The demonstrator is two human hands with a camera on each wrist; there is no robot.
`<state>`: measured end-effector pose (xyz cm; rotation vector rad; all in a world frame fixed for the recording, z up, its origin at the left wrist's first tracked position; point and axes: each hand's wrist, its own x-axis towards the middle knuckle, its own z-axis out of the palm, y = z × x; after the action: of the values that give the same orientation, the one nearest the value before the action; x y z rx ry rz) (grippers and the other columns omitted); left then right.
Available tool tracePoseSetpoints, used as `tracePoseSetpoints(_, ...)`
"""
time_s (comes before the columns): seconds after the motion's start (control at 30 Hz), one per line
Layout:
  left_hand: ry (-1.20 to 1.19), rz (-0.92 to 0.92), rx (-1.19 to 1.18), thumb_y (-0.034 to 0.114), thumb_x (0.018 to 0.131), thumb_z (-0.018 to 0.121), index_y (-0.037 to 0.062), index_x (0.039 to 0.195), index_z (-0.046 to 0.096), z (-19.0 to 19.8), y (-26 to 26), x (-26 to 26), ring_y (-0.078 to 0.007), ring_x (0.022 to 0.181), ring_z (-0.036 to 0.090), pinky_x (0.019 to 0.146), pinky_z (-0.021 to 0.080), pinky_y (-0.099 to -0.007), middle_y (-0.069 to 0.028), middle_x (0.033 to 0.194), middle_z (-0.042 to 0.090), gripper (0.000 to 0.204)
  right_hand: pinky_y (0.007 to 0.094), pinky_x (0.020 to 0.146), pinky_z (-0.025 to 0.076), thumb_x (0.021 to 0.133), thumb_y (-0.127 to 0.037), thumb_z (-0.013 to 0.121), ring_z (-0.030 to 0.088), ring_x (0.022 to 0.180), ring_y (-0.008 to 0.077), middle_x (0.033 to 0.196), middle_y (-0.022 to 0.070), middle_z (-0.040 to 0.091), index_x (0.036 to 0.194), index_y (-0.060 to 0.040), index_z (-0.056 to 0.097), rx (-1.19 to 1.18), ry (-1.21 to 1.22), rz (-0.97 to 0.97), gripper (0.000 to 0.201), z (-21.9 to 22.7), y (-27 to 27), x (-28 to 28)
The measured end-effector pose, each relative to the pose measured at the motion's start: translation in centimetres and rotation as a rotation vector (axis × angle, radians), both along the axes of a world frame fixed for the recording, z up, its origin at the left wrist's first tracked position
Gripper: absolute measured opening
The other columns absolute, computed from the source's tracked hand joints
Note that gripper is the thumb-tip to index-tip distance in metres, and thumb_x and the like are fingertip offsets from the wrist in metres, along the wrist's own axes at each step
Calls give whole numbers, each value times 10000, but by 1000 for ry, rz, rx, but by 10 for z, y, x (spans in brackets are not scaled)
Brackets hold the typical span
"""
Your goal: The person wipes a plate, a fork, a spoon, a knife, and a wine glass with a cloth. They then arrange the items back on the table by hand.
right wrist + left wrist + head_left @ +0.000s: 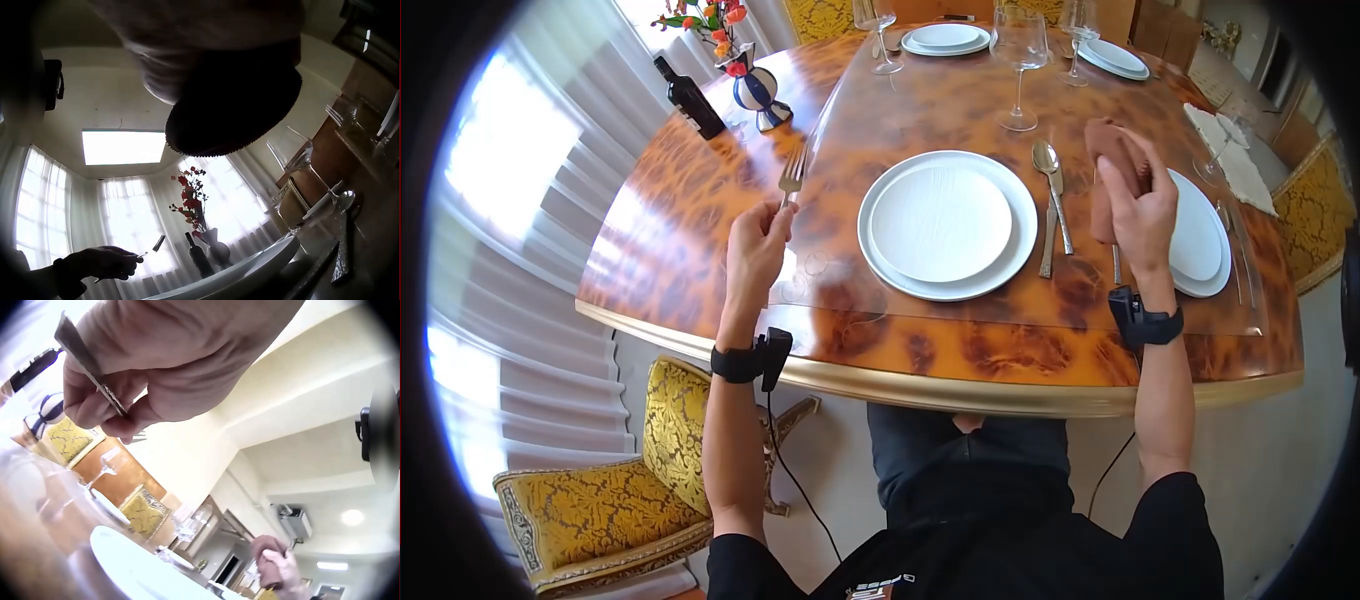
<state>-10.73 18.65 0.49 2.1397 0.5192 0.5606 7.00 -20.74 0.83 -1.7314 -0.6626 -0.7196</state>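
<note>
My left hand [755, 255] grips a fork [793, 175] by its handle, tines pointing up, left of a stack of two white plates. The smaller plate [940, 225] lies inside the larger plate [1026, 225]. On the other side, my right hand [1150, 222] holds a folded brown cloth [1103, 215], raised between this stack and another white plate [1197, 235]. In the right wrist view the cloth [234, 112] looks dark, with a zigzag-cut edge. A spoon [1046, 158] and a knife [1048, 240] lie to the right of the stack.
A wine glass [1018, 75] stands beyond the plates. At the far left are a dark bottle [692, 105] and a striped vase [758, 92] of red flowers. More plates [945, 38] sit across the glossy table [920, 350]. A yellow upholstered chair [600, 510] stands at lower left.
</note>
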Motion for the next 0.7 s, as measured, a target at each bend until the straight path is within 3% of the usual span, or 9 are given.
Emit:
tracePoseSetpoints(0.1,105,16,47,203,941,634,-28,1010,702,-21,12,3,-64,572,495,516,383,-268,3,647,570,250,308,918,498,889,-153,707,664,1018,188,1093,118,708,1191,0,643,26,62,3,345,-6,-5,-3)
tracePoseSetpoints(0.17,89,4,197,208,871,677,-49,938,693,-40,21,21,-177,637,629,620,491,-343,-123,712,670,267,306,921,493,893,-160,705,658,1015,183,1094,117,705,1190,15,639,55,101,21,352,-12,-10,0)
tracePoseSetpoints(0.33,241,-47,338,222,826,721,-34,971,705,-44,11,53,-319,780,692,726,526,-403,-206,824,702,295,308,924,490,897,-162,703,651,1021,177,1097,119,703,1187,33,632,86,147,47,356,-13,-13,2)
tracePoseSetpoints(0.43,216,10,605,250,803,735,26,1031,734,-50,11,61,-310,752,701,734,548,-395,-166,818,717,319,310,922,493,894,-161,703,657,1022,186,1094,123,705,1186,28,632,66,133,40,355,-11,-13,1)
tracePoseSetpoints(0.7,287,34,681,247,793,706,35,1001,736,-50,9,52,-340,796,705,768,546,-425,-179,815,717,298,308,902,507,885,-161,713,675,993,190,1080,119,715,1189,6,636,50,148,73,355,-6,-7,-9)
